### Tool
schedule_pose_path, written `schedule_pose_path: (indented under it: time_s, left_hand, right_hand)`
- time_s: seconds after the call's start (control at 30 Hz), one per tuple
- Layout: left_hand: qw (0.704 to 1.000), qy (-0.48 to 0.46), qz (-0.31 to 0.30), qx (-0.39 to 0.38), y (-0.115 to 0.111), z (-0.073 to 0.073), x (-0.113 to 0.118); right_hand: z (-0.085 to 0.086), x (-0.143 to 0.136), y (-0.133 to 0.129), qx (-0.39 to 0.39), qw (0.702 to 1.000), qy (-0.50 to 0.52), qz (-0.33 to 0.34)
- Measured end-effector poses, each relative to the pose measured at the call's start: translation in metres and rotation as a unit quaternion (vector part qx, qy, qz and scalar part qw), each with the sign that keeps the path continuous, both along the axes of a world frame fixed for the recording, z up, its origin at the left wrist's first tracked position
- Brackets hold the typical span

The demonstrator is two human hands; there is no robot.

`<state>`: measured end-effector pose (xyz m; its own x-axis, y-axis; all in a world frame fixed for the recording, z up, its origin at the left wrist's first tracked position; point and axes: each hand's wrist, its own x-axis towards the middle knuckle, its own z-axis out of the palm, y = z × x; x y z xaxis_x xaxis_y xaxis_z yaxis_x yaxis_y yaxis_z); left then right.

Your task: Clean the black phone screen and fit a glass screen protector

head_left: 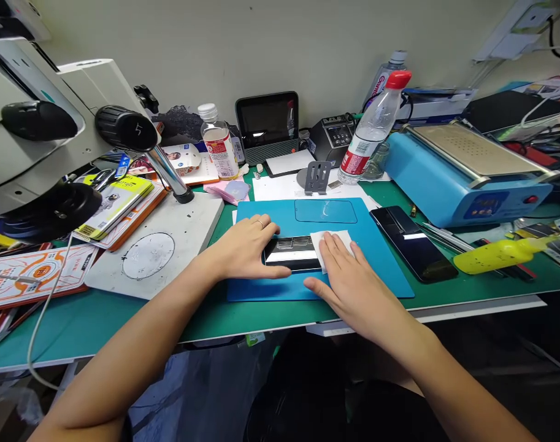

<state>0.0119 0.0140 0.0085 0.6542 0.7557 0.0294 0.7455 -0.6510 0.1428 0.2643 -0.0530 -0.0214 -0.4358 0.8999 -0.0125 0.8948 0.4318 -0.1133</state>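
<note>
A phone lies face up on a blue mat, with bright reflections across its dark glass. My left hand grips its left end, thumb along the near edge and fingers at the far edge. Under the flat fingers of my right hand, a folded white wipe is pressed onto the phone's right end, which it hides. Behind the phone, a clear glass sheet with a dark outline rests on the mat. Another dark phone lies at the mat's right edge.
A microscope on a pale base stands left. At right are a blue heating plate machine, a yellow bottle and tweezers. Drink bottles, a red-capped bottle, a grey phone stand and a dark-screened device stand behind.
</note>
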Motion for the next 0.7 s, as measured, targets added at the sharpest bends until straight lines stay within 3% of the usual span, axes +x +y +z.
schedule_pose_path:
  time_s: [0.17,0.33,0.7]
  left_hand:
    - [0.996,0.048,0.078,-0.017,0.004,0.013,-0.011]
    - [0.981,0.102,0.163,-0.04,0.007,0.015,-0.014]
    - [0.985,0.066,0.136,-0.077,0.011,0.005,-0.006]
  right_hand:
    - [-0.01,-0.004,-0.011,0.027,0.999,0.022,0.028]
    - [-0.004,-0.026,0.008,-0.004,0.998,0.03,0.058]
    - [-0.001,-0.057,0.002,-0.006,0.993,0.051,0.104]
